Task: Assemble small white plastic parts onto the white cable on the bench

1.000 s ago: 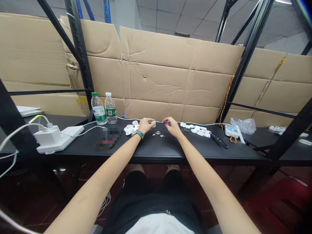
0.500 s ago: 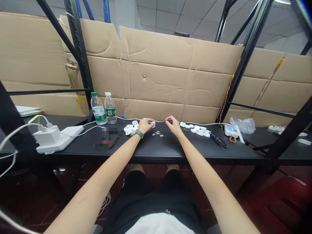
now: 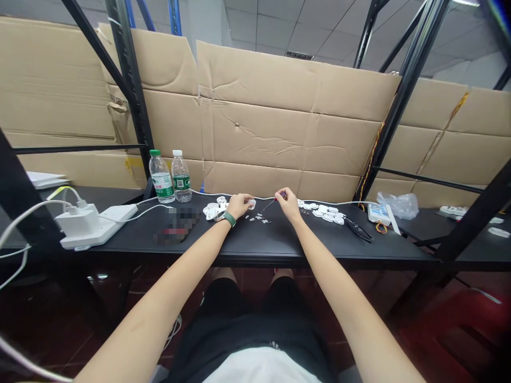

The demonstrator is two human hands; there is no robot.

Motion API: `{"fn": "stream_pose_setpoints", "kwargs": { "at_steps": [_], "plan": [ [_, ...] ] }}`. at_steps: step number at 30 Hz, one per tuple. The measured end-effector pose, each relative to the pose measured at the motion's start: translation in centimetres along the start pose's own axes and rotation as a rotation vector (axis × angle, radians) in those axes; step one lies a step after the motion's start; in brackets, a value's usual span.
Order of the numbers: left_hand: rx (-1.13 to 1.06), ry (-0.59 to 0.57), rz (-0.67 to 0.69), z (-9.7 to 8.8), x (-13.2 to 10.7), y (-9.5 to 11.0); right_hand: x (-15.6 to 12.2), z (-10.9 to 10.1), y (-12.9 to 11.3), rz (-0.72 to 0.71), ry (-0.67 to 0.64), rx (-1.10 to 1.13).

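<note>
My left hand [image 3: 238,204], with a green watch band on the wrist, grips a small white plastic part [image 3: 252,204] at the far side of the black table [image 3: 255,242]. My right hand [image 3: 289,204] holds a small screwdriver [image 3: 272,201] with a reddish handle; its thin shaft slants down to the left, toward the white part. Tiny metal pieces [image 3: 259,217] lie on the table between my hands. White plastic parts sit in a pile behind my left hand [image 3: 212,210] and in another pile right of my right hand [image 3: 325,212].
Two water bottles [image 3: 171,177] stand at the back left, next to a white power strip with a charger [image 3: 92,223]. A blurred dark object [image 3: 179,225] lies near it. Black pliers [image 3: 359,230], a clear plastic bag [image 3: 398,205] and cardboard walls [image 3: 279,122] are to the right and behind.
My right hand has moved slightly right and up, pulling the screwdriver away from the white part so that its shaft now shows. My left hand has stayed in place.
</note>
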State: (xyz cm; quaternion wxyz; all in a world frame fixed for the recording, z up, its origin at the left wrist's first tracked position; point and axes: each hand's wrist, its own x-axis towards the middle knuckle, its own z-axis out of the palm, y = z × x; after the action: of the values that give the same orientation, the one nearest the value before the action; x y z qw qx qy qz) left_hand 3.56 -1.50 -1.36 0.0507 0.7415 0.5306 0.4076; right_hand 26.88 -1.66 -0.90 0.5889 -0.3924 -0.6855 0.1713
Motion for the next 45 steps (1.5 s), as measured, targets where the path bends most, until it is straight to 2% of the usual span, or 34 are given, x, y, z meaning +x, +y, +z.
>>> {"fn": "stream_pose_setpoints", "kwargs": {
  "at_steps": [8, 13, 16, 23, 29, 33, 37, 41, 43, 45],
  "plan": [
    [0.268, -0.103, 0.053, 0.1, -0.3, 0.3, 0.0, 0.0, -0.1, 0.021, 0.016, 0.024],
    [0.395, -0.053, 0.056, -0.3, -0.6, 0.6, 0.0, 0.0, 0.1, 0.028, 0.007, 0.033],
    [0.354, -0.02, 0.126, -0.5, -0.6, 1.2, 0.0, 0.0, 0.2, 0.027, 0.007, 0.037],
    [0.196, -0.106, 0.309, 0.0, -0.9, 2.2, 0.2, 0.1, 0.2, 0.047, 0.029, 0.09],
    [0.195, -0.123, 0.315, 0.0, -0.8, 1.8, 0.2, 0.1, 0.0, 0.064, 0.042, 0.136],
    [0.191, -0.146, 0.325, 0.2, -0.7, 1.8, 0.2, -0.1, -0.2, 0.063, 0.112, 0.13],
    [0.325, -0.095, 0.221, -0.1, -0.7, 1.9, 0.3, -0.3, -0.1, 0.07, 0.146, 0.117],
    [0.557, 0.077, -0.051, -1.3, -0.4, 0.9, 0.3, -0.3, 0.0, 0.07, 0.142, 0.105],
    [0.626, 0.122, -0.185, -2.2, -0.3, -0.2, 0.3, -0.3, 0.0, 0.074, 0.14, 0.101],
    [0.651, 0.114, -0.267, -3.3, -0.2, -1.4, 0.2, -0.3, 0.0, 0.075, 0.139, 0.098]
  ]
}}
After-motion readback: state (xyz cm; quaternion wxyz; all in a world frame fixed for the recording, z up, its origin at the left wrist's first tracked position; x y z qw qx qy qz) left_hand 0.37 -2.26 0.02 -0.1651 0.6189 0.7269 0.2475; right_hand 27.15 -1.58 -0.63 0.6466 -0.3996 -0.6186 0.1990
